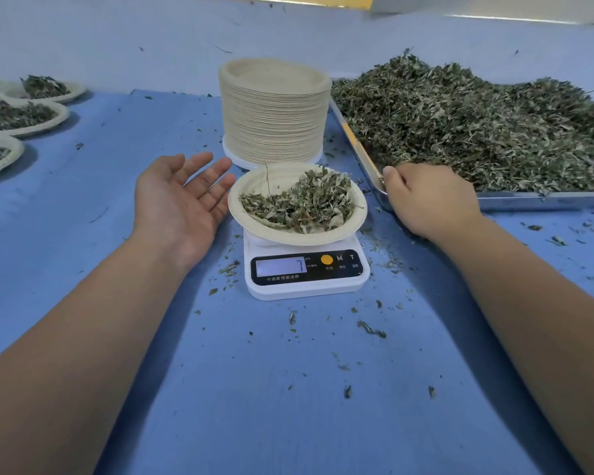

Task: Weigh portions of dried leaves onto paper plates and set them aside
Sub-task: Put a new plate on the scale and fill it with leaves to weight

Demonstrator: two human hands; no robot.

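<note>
While round paper plate [251, 181] holds crumpled leaves [309, 202], left hand [182, 200] flat-open; right hand [429, 197] curled, grip unclear.

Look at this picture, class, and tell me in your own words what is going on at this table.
A person is weighing out dried herbs. A paper plate holding a portion sits on a small digital scale, whose display shows 7. The left hand lies open, palm up, beside the plate. The right hand is at the near corner of the metal tray heaped with leaves; whether it holds any is hidden. A stack of empty plates stands behind the scale; filled plates lie far left.
</note>
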